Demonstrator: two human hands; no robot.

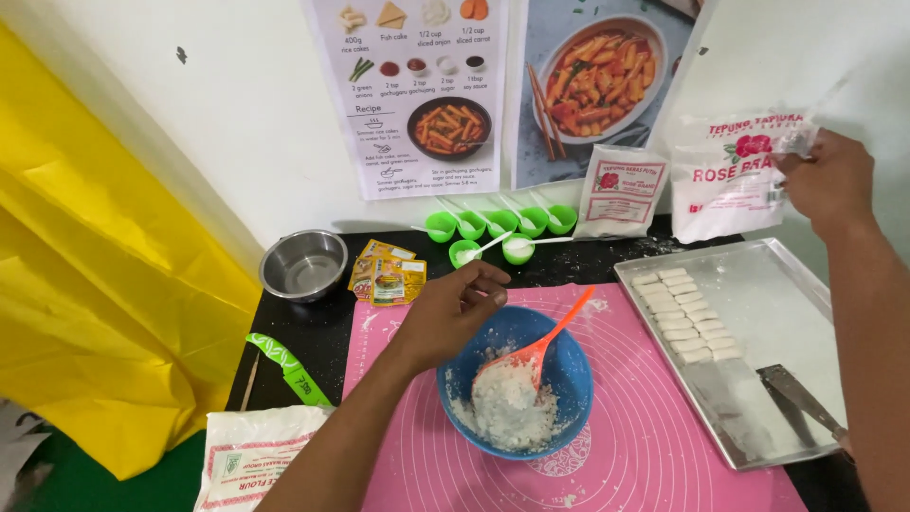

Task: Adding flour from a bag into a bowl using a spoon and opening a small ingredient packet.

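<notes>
Pink mat (pixel 654 446), blue bowl (pixel 569 384) under left grip (pixel 453 313)

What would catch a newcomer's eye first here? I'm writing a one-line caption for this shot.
Probably the blue bowl of crumbly white dough at the middle of the pink mat, an orange spoon resting in it, with the left hand over its rim. Next, the right hand holding up a white flour bag at upper right, above a metal tray with a row of white dough pieces.
</notes>
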